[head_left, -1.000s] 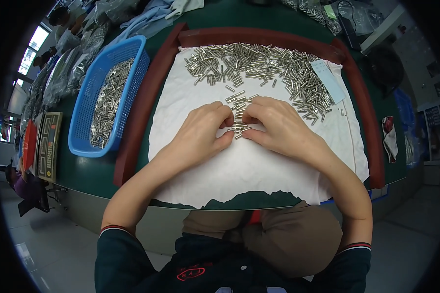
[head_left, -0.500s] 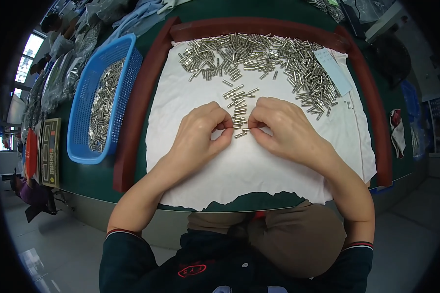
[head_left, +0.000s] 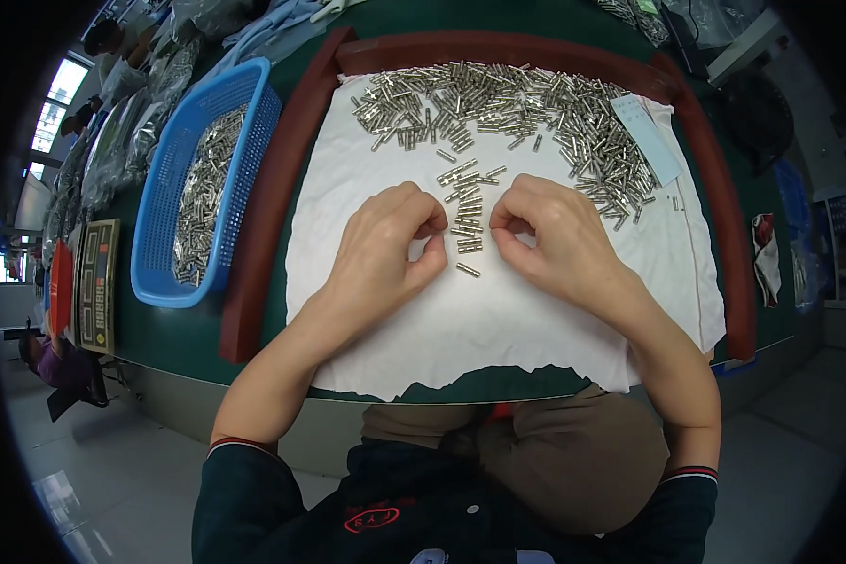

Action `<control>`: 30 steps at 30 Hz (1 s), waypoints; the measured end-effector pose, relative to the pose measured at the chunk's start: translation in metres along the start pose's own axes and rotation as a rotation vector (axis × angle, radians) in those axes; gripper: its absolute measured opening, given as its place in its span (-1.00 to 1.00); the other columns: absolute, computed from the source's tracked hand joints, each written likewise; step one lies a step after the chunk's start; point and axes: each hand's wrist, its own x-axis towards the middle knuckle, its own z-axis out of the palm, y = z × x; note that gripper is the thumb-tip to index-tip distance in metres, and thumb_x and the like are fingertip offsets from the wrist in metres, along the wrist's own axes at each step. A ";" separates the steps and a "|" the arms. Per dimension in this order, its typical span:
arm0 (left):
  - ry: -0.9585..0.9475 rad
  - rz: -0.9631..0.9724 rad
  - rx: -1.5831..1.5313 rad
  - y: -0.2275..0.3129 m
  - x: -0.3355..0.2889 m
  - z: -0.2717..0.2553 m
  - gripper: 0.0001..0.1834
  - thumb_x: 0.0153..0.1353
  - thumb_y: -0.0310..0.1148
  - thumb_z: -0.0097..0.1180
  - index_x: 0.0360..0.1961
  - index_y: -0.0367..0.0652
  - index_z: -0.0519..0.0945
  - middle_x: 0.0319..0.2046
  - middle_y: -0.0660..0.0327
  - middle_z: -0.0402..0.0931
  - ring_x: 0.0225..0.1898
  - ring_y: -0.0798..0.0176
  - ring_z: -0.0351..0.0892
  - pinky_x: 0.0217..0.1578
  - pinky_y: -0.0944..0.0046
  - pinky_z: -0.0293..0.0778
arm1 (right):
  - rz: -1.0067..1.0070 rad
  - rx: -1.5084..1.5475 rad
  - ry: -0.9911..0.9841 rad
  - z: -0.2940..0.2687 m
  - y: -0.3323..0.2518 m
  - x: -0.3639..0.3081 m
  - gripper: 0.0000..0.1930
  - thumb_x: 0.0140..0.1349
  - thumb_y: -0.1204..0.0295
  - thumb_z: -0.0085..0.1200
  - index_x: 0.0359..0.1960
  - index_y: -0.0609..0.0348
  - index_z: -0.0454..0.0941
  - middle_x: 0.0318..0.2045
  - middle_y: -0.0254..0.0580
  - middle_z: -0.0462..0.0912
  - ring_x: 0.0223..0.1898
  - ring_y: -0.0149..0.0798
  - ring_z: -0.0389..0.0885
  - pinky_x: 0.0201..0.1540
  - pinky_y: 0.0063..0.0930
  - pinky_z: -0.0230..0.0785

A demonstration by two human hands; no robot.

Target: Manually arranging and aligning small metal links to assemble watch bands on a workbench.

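A short column of small silvery metal pins (head_left: 468,211) lies side by side on a white cloth (head_left: 442,329), between my two hands. One loose pin (head_left: 468,271) rests just below the column, at a slant. My left hand (head_left: 395,240) is curled at the column's left side, thumb and forefinger a little apart and holding nothing visible. On the right side, my right hand (head_left: 550,235) has a similar curl, its fingertips slightly off the pins with nothing seen between them. Beyond the hands, a large heap of the same pins (head_left: 470,94) spreads along the cloth's far side.
A dark red raised frame (head_left: 282,207) borders the cloth on the left, far and right sides. Outside it at left stands a blue perforated basket (head_left: 148,244) holding more pins. A pale blue paper slip (head_left: 647,141) lies against the heap's right edge.
Both hands have drawn slightly apart from the pins. The pins at the column's near end now lie in a straighter row, with one pin apart below. The view has shifted slightly.
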 end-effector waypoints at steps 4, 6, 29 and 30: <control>-0.192 0.027 0.026 0.011 -0.001 -0.009 -0.86 -0.08 -0.46 0.23 -0.53 -0.22 0.48 -0.53 0.16 0.45 -0.43 0.07 0.47 -0.36 0.13 0.34 | 0.013 0.008 -0.139 -0.007 -0.010 0.000 -0.90 -0.02 0.46 0.17 -0.54 0.20 0.53 -0.50 -0.19 0.56 -0.35 -0.09 0.58 -0.28 -0.20 0.38; -0.238 0.022 0.016 0.012 -0.001 -0.008 -0.84 -0.09 -0.45 0.24 -0.55 -0.21 0.48 -0.54 0.17 0.44 -0.44 0.07 0.47 -0.37 0.13 0.33 | -0.022 -0.011 -0.175 -0.006 -0.013 -0.001 -0.89 -0.02 0.45 0.17 -0.55 0.19 0.52 -0.50 -0.20 0.57 -0.35 -0.10 0.58 -0.28 -0.21 0.36; 0.033 0.079 0.172 -0.007 0.007 0.004 -0.89 0.01 -0.61 0.16 -0.37 -0.29 0.56 -0.43 0.13 0.48 -0.37 0.13 0.54 -0.36 0.22 0.46 | -0.012 -0.088 0.122 0.011 0.004 0.005 -0.93 0.00 0.57 0.14 -0.44 0.21 0.58 -0.44 -0.18 0.54 -0.32 -0.10 0.55 -0.26 -0.23 0.38; 0.057 0.090 0.169 -0.008 0.008 0.006 -0.87 0.03 -0.60 0.16 -0.34 -0.30 0.58 -0.41 0.12 0.49 -0.36 0.14 0.55 -0.35 0.23 0.47 | -0.065 -0.115 0.152 0.013 0.005 0.007 -0.90 0.01 0.60 0.14 -0.39 0.23 0.58 -0.45 -0.17 0.52 -0.35 -0.11 0.55 -0.29 -0.25 0.38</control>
